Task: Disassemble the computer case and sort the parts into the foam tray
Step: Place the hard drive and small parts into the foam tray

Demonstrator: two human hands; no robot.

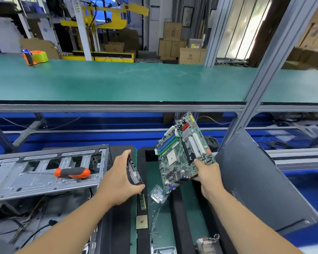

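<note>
My right hand [208, 174] grips the lower right edge of a green motherboard [182, 153] and holds it tilted above the black foam tray [180, 213]. My left hand [117, 178] clasps a flat black drive [134, 170] standing on its edge at the tray's left side. The open metal computer case [44, 173] lies on its side to the left, with an orange-and-black screwdriver [72, 172] resting on it. In the tray lie a RAM stick [142, 200], a CPU chip [142, 222] and a clear plastic piece [157, 193]. A heatsink [206, 244] sits at the bottom.
A dark case side panel [255, 180] leans at the right against the aluminium post [275, 57]. Above runs a green shelf [136, 81] with an orange tape dispenser [34, 57] at its far left. Loose cables [26, 222] trail below the case.
</note>
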